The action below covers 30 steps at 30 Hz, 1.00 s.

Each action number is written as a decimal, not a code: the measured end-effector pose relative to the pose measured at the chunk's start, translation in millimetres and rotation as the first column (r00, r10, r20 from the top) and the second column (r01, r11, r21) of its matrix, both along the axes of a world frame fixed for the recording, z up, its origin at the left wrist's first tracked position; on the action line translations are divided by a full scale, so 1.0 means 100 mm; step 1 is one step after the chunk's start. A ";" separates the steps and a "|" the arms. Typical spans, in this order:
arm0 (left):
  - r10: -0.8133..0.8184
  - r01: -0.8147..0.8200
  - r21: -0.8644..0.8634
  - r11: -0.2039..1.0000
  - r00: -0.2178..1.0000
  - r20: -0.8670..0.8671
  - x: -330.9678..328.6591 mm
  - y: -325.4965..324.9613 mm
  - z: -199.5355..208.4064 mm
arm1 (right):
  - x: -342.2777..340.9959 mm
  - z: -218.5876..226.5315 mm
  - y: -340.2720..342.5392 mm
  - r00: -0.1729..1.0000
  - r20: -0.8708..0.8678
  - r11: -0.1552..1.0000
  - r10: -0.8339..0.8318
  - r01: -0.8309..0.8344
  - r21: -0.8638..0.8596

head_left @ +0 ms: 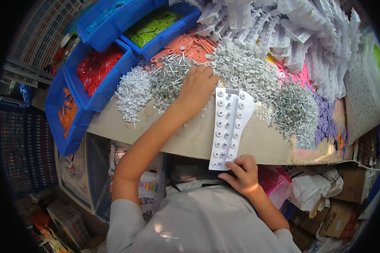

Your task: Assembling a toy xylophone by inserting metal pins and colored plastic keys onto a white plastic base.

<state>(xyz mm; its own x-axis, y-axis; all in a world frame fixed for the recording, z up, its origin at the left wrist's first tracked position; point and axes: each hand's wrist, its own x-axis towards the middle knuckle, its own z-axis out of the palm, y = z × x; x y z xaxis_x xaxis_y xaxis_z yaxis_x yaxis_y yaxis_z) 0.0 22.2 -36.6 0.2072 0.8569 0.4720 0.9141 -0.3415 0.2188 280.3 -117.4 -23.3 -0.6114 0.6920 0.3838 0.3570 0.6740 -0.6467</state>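
My left hand (197,87) reaches across the table to the edge of a heap of metal pins with pale heads (168,78). Its fingers are bent downward and closed, and their tips are hidden. A white plastic board (221,135), wide at the far end, lies lengthwise before me, its near end over the table edge. Round washer-like pieces line both its sides, and metal pin tips stand along its middle channel. At that near end, my right hand (245,175) grips the board's corner between index finger and thumb, the other fingers curled.
Beyond the board spreads a heap of grey-white round pieces (245,63). Small white parts (133,90) lie left, more pins (294,110) right. Blue bins (84,95) hold coloured flat pieces at the left. White plastic boards (321,46) are stacked at the back right.
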 end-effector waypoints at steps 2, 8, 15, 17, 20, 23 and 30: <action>-0.007 0.008 -0.017 1.000 0.999 0.034 0.01 -0.04 0.05 | -0.02 0.01 0.01 0.995 0.096 0.988 0.002 -0.017 0.154; 0.026 -0.014 -0.044 0.999 0.958 0.286 -0.03 -0.45 0.39 | -0.05 0.03 0.08 0.998 0.068 0.983 0.015 -0.027 0.181; 0.072 0.243 -0.318 0.916 0.682 0.728 0.20 -1.40 0.52 | -0.07 0.00 0.25 0.994 0.078 0.990 -0.081 0.071 0.124; 0.070 0.272 -0.340 0.900 0.679 0.731 0.33 -1.56 0.48 | -0.08 -0.02 0.23 0.994 0.085 0.989 -0.074 0.062 0.132; 0.066 0.285 -0.358 0.889 0.695 0.716 0.48 -1.67 0.40 | -0.11 -0.05 0.20 0.995 0.055 0.993 -0.079 0.074 0.088; 0.064 0.223 -0.336 0.915 0.743 0.667 0.58 -1.67 0.31 | -0.14 -0.05 0.19 0.996 0.027 0.994 -0.081 0.079 0.074; 0.053 0.127 -0.259 0.958 0.803 0.593 0.65 -1.63 0.26 | -0.14 -0.09 0.15 0.994 0.028 0.993 -0.107 0.105 0.049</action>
<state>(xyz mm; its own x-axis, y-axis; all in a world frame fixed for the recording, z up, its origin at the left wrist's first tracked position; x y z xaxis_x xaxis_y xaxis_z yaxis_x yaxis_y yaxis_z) 64.7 -141.2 -10.2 0.0010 0.9653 0.2613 0.5637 -0.2163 0.7971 266.7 -102.0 -32.1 -0.5477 0.7351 0.3994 0.4473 0.6608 -0.6028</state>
